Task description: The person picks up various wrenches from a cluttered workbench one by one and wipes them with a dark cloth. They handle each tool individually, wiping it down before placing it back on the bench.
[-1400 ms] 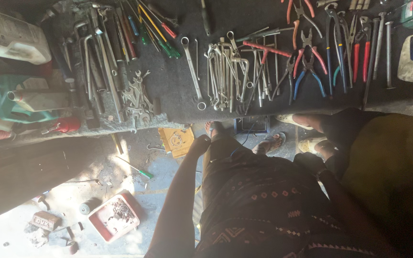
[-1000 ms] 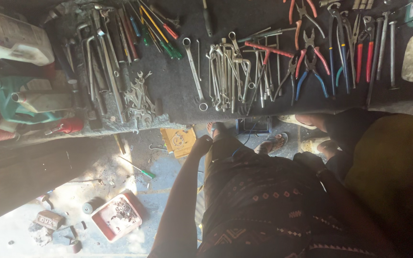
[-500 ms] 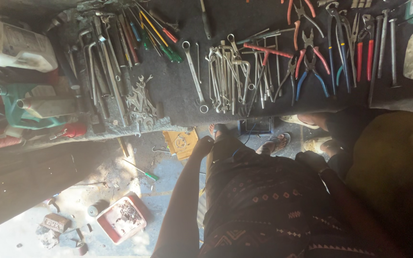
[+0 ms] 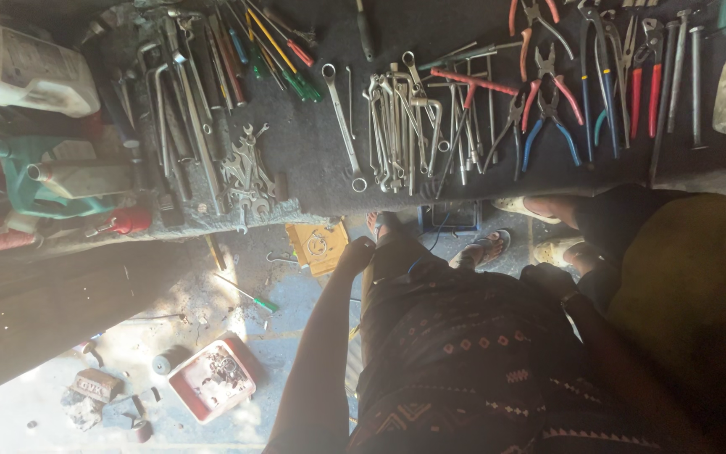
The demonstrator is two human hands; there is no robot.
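Observation:
My left hand (image 4: 356, 252) hangs at my side with its fingers curled into a fist and nothing visible in it. It is just below the front edge of a low table (image 4: 313, 181) covered with dark cloth, above a yellow box (image 4: 319, 245) on the floor. My right hand (image 4: 545, 280) hangs in shadow by my hip, and its fingers are too dark to read. On the cloth lie a row of steel spanners (image 4: 392, 126), pliers with red and blue handles (image 4: 548, 109), screwdrivers (image 4: 275, 46) and a heap of small spanners (image 4: 245, 172).
Another person in an olive garment (image 4: 691, 286) stands close on my right, feet (image 4: 521, 207) by the table. The floor holds a red tray of small parts (image 4: 212, 380), a green-handled screwdriver (image 4: 249, 298) and a brick (image 4: 94, 385). White jugs (image 4: 27, 76) and a teal container (image 4: 27, 181) crowd the left.
The view has drifted slightly, so the table and floor items shift a little in frame. Both my hands keep their places at my sides.

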